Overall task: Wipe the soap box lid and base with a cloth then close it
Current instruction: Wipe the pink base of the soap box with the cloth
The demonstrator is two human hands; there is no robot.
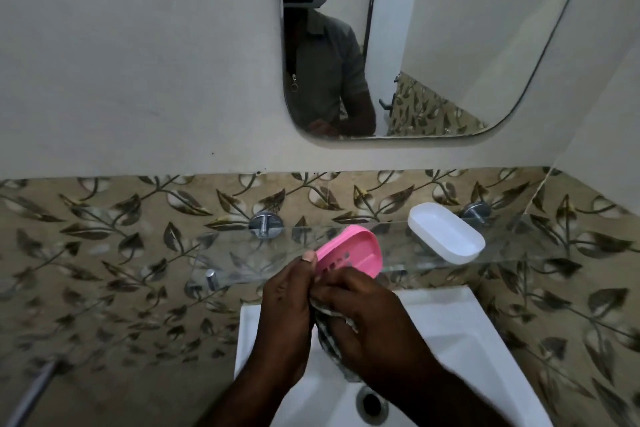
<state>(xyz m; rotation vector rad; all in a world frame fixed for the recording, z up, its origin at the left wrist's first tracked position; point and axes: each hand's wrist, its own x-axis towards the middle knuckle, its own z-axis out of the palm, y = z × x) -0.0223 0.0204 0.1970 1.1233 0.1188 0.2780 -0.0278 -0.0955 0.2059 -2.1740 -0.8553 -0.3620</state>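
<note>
A pink soap box base [356, 250] with drain holes is held tilted above the sink. My left hand [287, 308] grips its near end, thumb on the rim. My right hand [367, 319] holds a striped grey-and-white cloth [329, 333] bunched against the base's near edge; the cloth hangs down between my hands. The white soap box lid [446, 232] lies upturned on the glass shelf [519, 246], to the right of the base and apart from both hands.
A white sink [467, 340] with its drain [372, 404] sits below my hands. Chrome shelf brackets [265, 224] fix the shelf to a leaf-patterned tiled wall. A mirror [450, 45] hangs above. A metal bar [31, 395] shows at lower left.
</note>
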